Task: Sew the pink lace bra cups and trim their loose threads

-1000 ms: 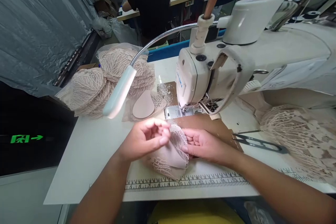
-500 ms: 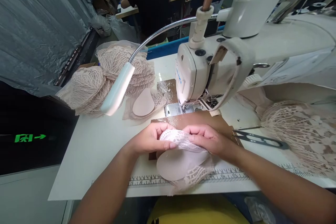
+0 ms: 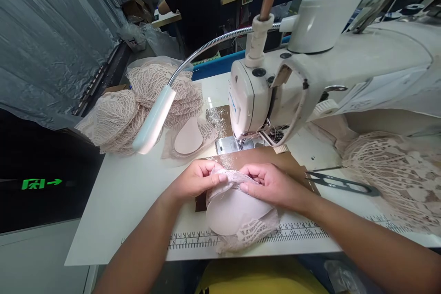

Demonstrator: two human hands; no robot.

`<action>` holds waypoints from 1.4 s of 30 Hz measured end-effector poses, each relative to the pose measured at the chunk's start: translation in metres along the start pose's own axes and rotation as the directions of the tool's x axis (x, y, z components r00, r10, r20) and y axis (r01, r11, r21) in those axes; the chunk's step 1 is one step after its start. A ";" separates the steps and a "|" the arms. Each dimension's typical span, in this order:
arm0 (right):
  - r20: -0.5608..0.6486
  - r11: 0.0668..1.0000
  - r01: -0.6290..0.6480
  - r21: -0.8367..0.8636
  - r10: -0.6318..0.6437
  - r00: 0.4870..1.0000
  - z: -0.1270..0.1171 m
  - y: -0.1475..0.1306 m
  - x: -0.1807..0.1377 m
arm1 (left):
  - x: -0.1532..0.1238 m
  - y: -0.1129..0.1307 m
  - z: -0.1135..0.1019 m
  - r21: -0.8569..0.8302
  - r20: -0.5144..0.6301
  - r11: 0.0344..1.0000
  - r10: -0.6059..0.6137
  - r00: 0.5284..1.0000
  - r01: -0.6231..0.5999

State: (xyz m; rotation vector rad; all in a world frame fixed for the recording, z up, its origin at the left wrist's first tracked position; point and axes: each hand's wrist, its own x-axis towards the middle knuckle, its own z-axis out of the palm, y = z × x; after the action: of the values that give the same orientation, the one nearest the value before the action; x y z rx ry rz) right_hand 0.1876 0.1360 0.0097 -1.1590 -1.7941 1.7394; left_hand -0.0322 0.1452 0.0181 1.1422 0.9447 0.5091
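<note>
Both hands pinch the top edge of a pale pink lace piece with a smooth oval lining (image 3: 237,216), which hangs toward me over the table's printed ruler (image 3: 296,233). My left hand (image 3: 195,180) grips its left end with fingers curled. My right hand (image 3: 270,183) grips the right end, thumb on top. The piece lies on a brown card (image 3: 272,156) just in front of the needle of the white sewing machine (image 3: 310,87).
A heap of lace pieces (image 3: 138,105) and one single piece (image 3: 189,138) lie at the back left. A gooseneck lamp (image 3: 153,119) hangs over them. Thread snips (image 3: 341,183) and more lace (image 3: 392,174) lie at the right. A person in black (image 3: 198,4) works behind.
The hands turned the lace piece over, so its smooth lining now faces up, and both closed on its top edge nearer the machine.
</note>
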 end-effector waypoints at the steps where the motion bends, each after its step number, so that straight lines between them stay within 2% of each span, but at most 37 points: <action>1: -0.008 1.000 0.013 0.012 -0.012 1.000 0.000 0.000 0.000 | 0.000 -0.001 0.001 0.009 -0.010 1.000 -0.010 1.000 0.010; 5: -0.045 0.995 0.060 0.077 -0.056 0.997 0.001 0.002 0.003 | 0.002 -0.004 0.005 0.043 -0.012 0.999 -0.031 0.999 0.031; 9: -0.079 0.996 0.080 0.045 -0.077 0.994 0.001 0.002 0.005 | 0.003 -0.004 0.008 0.051 -0.016 0.999 -0.005 1.000 0.006; 18: -0.117 0.999 0.023 0.031 -0.019 0.993 -0.001 -0.006 0.002 | 0.002 0.000 0.003 0.042 -0.065 0.997 0.073 0.995 -0.070; 26: -0.133 0.998 0.028 0.054 -0.021 0.991 -0.001 -0.007 0.002 | -0.001 -0.002 0.006 0.022 0.063 1.000 -0.002 0.998 0.000; 32: -0.094 0.990 0.101 0.099 -0.092 0.991 -0.001 -0.003 0.003 | 0.001 -0.006 0.009 0.024 0.040 1.000 -0.001 0.999 0.000; 38: -0.129 0.997 0.065 -0.030 -0.068 0.989 0.001 0.000 0.006 | 0.002 -0.005 0.013 0.006 0.046 1.000 -0.018 0.999 0.018; 42: -0.172 0.998 0.044 -0.046 -0.052 0.984 0.000 -0.002 0.005 | -0.001 0.001 0.006 0.012 0.096 0.998 -0.066 0.993 0.065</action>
State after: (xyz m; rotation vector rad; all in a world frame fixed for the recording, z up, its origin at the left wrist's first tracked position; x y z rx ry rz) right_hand 0.1840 0.1401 0.0103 -1.2327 -1.7466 1.5310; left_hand -0.0277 0.1414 0.0205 1.1304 0.8988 0.3935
